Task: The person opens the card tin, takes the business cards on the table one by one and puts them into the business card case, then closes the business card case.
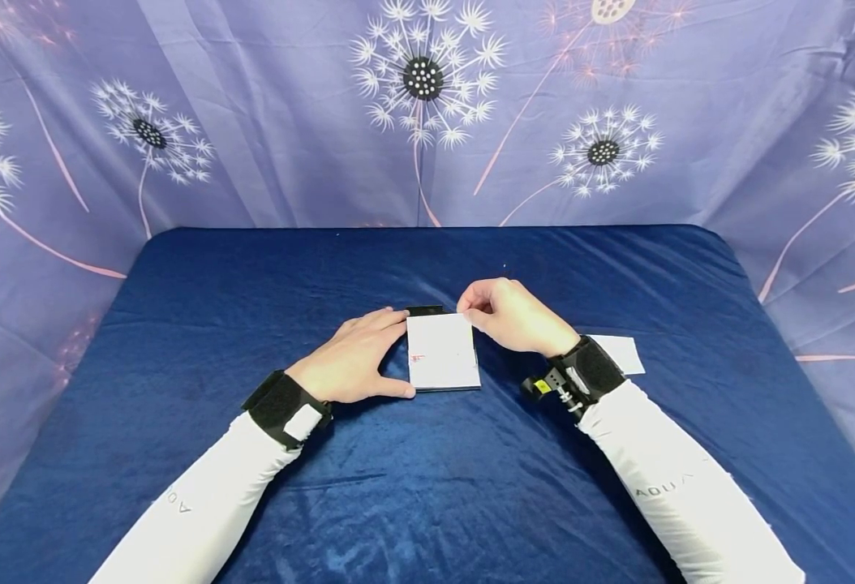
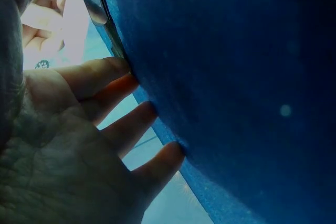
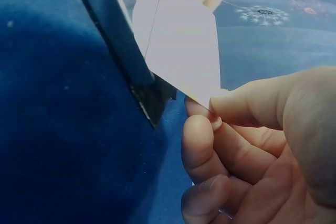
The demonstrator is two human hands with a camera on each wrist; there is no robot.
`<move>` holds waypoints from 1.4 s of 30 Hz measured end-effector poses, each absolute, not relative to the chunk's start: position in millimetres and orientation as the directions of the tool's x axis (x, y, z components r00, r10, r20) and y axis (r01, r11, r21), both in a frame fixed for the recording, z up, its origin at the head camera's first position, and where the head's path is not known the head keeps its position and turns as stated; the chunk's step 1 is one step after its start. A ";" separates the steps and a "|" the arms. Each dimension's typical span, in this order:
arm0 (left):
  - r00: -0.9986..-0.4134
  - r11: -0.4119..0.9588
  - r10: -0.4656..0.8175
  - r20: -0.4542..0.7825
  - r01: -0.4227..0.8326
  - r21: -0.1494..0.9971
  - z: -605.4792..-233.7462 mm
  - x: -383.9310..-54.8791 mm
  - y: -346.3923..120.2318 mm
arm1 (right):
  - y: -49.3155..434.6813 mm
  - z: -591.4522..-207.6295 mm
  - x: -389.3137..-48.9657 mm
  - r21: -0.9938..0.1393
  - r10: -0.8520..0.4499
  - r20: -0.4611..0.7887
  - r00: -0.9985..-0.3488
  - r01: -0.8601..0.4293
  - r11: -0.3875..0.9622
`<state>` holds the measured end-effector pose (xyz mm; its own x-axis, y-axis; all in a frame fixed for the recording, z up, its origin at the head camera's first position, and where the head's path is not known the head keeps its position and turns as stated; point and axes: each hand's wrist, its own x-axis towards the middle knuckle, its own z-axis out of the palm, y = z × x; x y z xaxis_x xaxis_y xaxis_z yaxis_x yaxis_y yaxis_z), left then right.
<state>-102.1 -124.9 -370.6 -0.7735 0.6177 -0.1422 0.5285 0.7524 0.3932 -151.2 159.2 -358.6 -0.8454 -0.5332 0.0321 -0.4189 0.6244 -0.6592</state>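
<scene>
Carefully now: left hand (image 1: 354, 357), fingers spread, should steady the flat dark slab (image 3: 126, 61) on the blue velvet table (image 1: 427, 487) while right hand (image 1: 511, 316), pinching the white paper sheet's (image 1: 442, 351) corner, peels slowly.

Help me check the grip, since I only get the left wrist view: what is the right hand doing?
Observer: The right hand pinches one corner of the white sheet between thumb and forefinger, lifting it off the black slab.
Operator: Where is the left thumb?
Observer: The left hand lies along the slab's left edge, with its thumb at the near left corner.
Operator: Anything else lying around?
Observer: A second white sheet lies flat on the blue cloth, just beyond the right wrist.
</scene>
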 end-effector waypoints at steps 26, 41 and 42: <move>-0.772 0.757 0.617 -0.151 0.530 0.383 -370.1 -100.8 -125.0 | 162.0 -370.3 -130.1 -0.634 -0.634 -0.036 -0.772 -0.473 0.612; -0.772 0.754 0.619 -0.147 0.530 0.389 -370.0 -101.1 -125.2 | 167.1 -365.2 -124.7 -0.602 -0.646 -0.003 -0.763 -0.514 0.611; -0.772 0.753 0.619 -0.147 0.530 0.389 -369.8 -101.1 -125.1 | 168.2 -364.1 -124.8 -0.604 -0.641 0.002 -0.768 -0.512 0.611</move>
<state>-101.1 -125.1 -369.8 -0.7718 0.6187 -0.1469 0.5299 0.7534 0.3894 -124.8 168.2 -364.1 -0.7675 -0.6410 0.0021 -0.5119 0.6109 -0.6040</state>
